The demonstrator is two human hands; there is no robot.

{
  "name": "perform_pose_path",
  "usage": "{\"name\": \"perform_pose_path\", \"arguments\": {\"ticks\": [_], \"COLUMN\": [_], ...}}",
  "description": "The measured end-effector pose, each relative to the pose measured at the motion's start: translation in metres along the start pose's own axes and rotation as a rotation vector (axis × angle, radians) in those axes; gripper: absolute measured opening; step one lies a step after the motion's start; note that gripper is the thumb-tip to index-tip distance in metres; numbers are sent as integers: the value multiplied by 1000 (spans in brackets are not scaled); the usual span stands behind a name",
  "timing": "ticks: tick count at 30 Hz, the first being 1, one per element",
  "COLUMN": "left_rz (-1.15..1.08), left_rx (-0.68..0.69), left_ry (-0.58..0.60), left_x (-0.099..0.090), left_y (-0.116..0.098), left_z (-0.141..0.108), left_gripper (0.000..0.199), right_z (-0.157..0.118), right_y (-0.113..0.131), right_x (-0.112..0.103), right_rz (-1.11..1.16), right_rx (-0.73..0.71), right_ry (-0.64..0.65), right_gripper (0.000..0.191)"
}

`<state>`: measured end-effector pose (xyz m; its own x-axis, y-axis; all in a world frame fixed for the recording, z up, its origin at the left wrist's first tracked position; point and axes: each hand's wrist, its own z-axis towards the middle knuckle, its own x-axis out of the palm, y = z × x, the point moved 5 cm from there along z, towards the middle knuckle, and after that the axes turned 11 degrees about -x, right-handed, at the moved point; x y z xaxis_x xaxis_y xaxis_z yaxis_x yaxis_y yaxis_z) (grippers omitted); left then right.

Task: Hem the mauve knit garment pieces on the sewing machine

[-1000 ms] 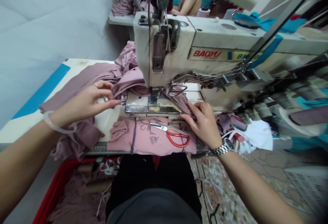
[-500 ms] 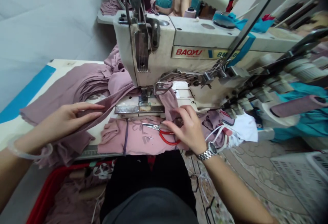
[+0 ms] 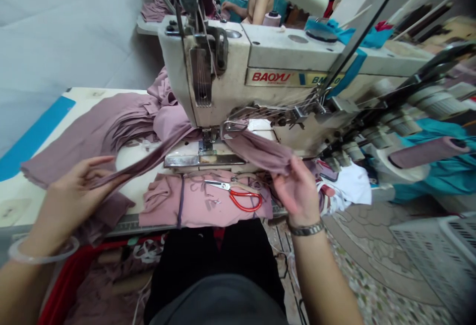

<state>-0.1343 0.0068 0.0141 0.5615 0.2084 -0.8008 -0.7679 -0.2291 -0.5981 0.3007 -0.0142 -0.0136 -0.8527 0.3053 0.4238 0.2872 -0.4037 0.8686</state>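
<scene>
On either side of the machine's foot, the cloth seems to want a light, matching pull: enough to ease out the folds, not so much that the soft fabric stretches. Both lengths look bunched, so flattening them with the fingertips and lining up the edges would help, with fingers well clear of the foot. The scissors lie on the pink bundle at the table's near edge; the cloth is best held above them, so nothing snags.

The right hand grips the cloth between thumb and fingers, palm partly showing; from there the length slants up leftward toward the foot. The left hand holds the other length in what looks like a looser grip, the cloth passing between thumb and fingers and rising rightward. Whether it runs under the foot as one piece is hidden.
</scene>
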Motion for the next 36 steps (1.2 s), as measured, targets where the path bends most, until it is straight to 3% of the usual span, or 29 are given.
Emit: {"name": "perform_pose_path", "arguments": {"ticks": [2,4,6,8,9,10,11,13,14,16,18,24,28,32,34,36], "left_rz": [-223,-605,-971,-1067,-983,-816,-534,-122,34,197,256,324,276,145,201,308], "left_rx": [-209,-268,-135,114,259,406,554,840,932,1021,1030,958,867,903,917,941], "left_ry": [-21,-53,-61,6,73,125,249,200,132,-38,-122,-125,-30,154,120,24], "left_x": [-5,-10,-10,-3,6,19,39,69,80,90,91,86,85,81,80,80], "left_y": [16,20,4,-33,-55,-78,-98,-120,-123,-120,-113,-117,-122,-125,-126,-126], "left_z": [16,34,45,40,31,19,4,-22,-30,-37,-38,-49,-18,21,18,-2], "left_gripper": [46,46,39,23,19,18,20,26,31,38,39,32,37,36,36,34], "right_z": [11,17,18,13,7,-1,-10,-23,-25,-20,-14,-23,-28,-28,-29,-32], "right_y": [5,7,5,6,4,0,-6,-18,-21,-20,-17,-13,-18,-18,-18,-18], "right_x": [-1,10,27,51,69,89,105,120,119,111,102,109,119,125,127,129], "right_rz": [222,255,137,-136,-319,-506,-693,-1021,-1160,-1379,-1491,-1322,-1329,-1502,-1539,-1497], "right_rx": [67,91,12,-243,-384,-509,-635,-846,-929,-1024,-1086,-1307,-1217,-1013,-959,-970], "right_ry": [-40,-14,-2,61,207,435,654,984,1052,1080,1090,1140,1117,952,887,884], "right_gripper": [21,37,46,38,34,32,31,38,47,56,50,33,30,23,20,22]}}
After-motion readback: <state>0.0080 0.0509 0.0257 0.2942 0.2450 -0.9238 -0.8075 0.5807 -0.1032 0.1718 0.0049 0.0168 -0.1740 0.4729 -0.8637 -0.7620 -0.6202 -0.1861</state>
